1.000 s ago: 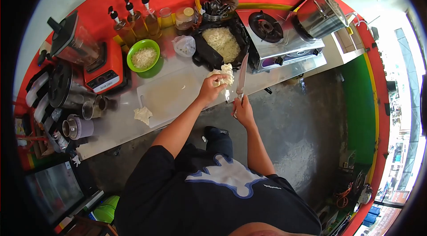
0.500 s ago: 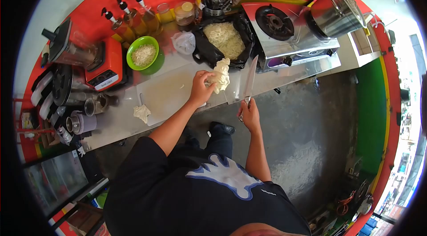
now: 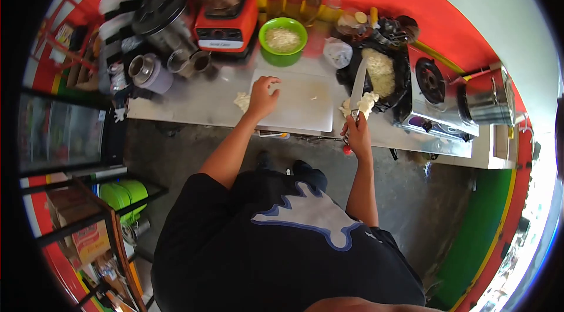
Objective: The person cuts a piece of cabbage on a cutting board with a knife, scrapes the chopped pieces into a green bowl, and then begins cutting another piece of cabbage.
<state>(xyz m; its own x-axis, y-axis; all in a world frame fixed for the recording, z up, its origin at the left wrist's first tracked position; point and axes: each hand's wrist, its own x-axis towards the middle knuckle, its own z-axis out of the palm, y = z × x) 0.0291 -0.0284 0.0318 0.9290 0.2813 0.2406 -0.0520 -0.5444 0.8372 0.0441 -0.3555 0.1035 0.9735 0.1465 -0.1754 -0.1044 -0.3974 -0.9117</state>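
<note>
The left hand (image 3: 264, 99) hovers over the left part of the white cutting board (image 3: 299, 106), its fingers loosely curled, the thumb standing apart from them with nothing between. The right hand (image 3: 359, 134) has its fingers closed round the handle of the knife (image 3: 360, 81), whose blade points to the far side of the counter (image 3: 200, 107).

From where I stand, the larger pale lump (image 3: 368, 103) lies just past the right hand's fingers, to the right of the blade; more of the pale stuff shows on the blade's left. I can't tell whether the knife touches either. A smaller pale piece (image 3: 242, 101) lies on the counter at the board's left edge, close by the left wrist.

Farther out, the green bowl (image 3: 282, 59) of pale shreds sits beyond the board, with the red blender (image 3: 222, 33) to its left. To the right, a black bag (image 3: 402, 80) holds more shreds, beside the stove (image 3: 439, 117) and its big metal pot (image 3: 492, 99). Pump bottles (image 3: 295, 3) line the far wall.
</note>
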